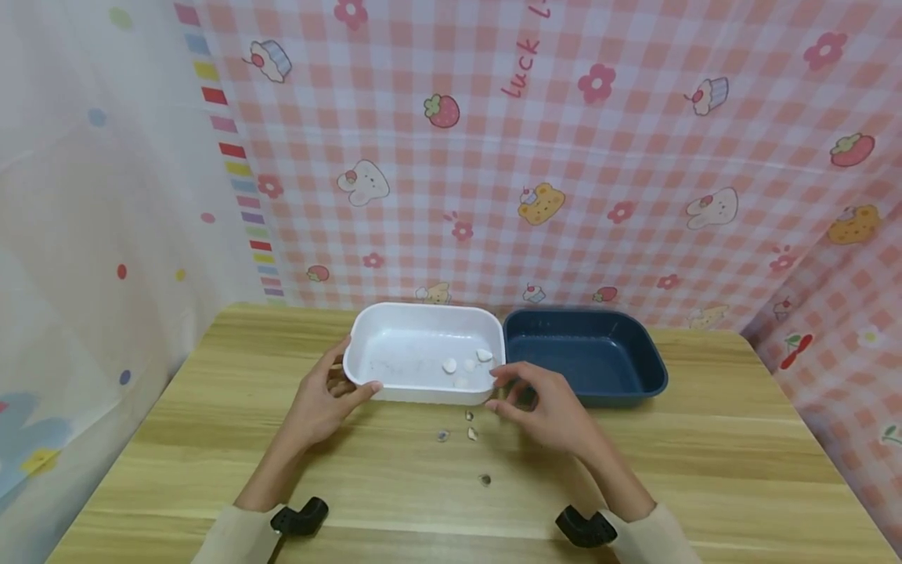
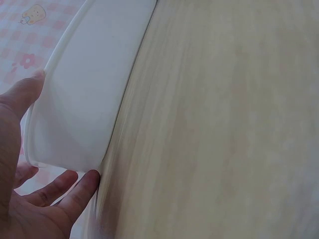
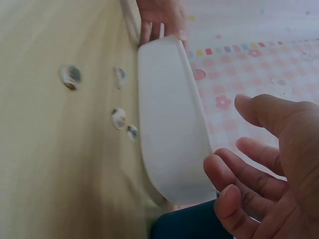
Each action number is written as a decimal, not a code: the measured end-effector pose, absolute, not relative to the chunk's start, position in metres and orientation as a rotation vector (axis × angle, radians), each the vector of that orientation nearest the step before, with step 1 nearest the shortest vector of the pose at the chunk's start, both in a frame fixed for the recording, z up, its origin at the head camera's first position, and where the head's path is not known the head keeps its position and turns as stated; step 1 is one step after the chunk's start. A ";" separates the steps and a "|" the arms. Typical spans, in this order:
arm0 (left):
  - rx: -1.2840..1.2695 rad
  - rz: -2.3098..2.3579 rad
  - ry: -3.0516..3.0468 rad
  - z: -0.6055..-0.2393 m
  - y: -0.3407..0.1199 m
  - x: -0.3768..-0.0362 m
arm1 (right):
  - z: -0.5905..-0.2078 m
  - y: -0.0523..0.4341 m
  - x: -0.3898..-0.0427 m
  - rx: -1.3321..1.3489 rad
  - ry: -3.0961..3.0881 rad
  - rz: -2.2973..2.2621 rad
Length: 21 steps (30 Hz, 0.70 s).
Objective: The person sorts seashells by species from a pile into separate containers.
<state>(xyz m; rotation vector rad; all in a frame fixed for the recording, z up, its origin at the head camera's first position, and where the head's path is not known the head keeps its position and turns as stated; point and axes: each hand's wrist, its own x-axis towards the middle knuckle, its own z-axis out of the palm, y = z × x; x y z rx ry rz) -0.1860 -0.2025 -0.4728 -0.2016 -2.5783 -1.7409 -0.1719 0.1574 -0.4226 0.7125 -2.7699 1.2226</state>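
My left hand (image 1: 320,403) holds the near left corner of a white plastic tray (image 1: 430,395), its thumb at the front rim and its fingers against the end wall. In the left wrist view the fingertips (image 2: 89,181) reach the tray's bottom edge. My right hand (image 1: 546,403) hovers by the tray's near right corner, fingers loosely bent, with a gap between thumb and fingers in the right wrist view. Several white shells (image 1: 449,366) lie inside the tray at its right end. On the table in front are several small patterned shells (image 3: 118,118).
A dark blue tray (image 1: 585,352) stands right beside the white one, under the right hand's far side. Both are on a wood-grain table (image 1: 395,501) near its back edge. Behind hangs a pink checked cloth (image 1: 493,157).
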 end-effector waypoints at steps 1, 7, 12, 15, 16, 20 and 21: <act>-0.202 -1.741 -2.577 -0.473 -0.202 -0.186 | -0.424 0.158 -0.170 0.725 -2.773 1.227; -0.208 -1.751 -2.569 -0.474 -0.202 -0.187 | -0.437 0.161 -0.158 0.808 -2.790 1.265; -0.181 -1.744 -2.586 -0.473 -0.202 -0.187 | -0.448 0.161 -0.145 0.837 -2.838 1.302; -0.173 -1.740 -2.592 -0.472 -0.202 -0.187 | -0.455 0.162 -0.139 0.854 -2.879 1.334; -0.172 -1.739 -2.592 -0.472 -0.202 -0.187 | -0.457 0.162 -0.138 0.866 -2.886 1.343; -0.171 -1.733 -2.590 -0.472 -0.201 -0.186 | -0.466 0.162 -0.132 0.895 -2.909 1.395; -0.171 -1.735 -2.590 -0.472 -0.201 -0.186 | -0.468 0.162 -0.131 0.896 -2.916 1.393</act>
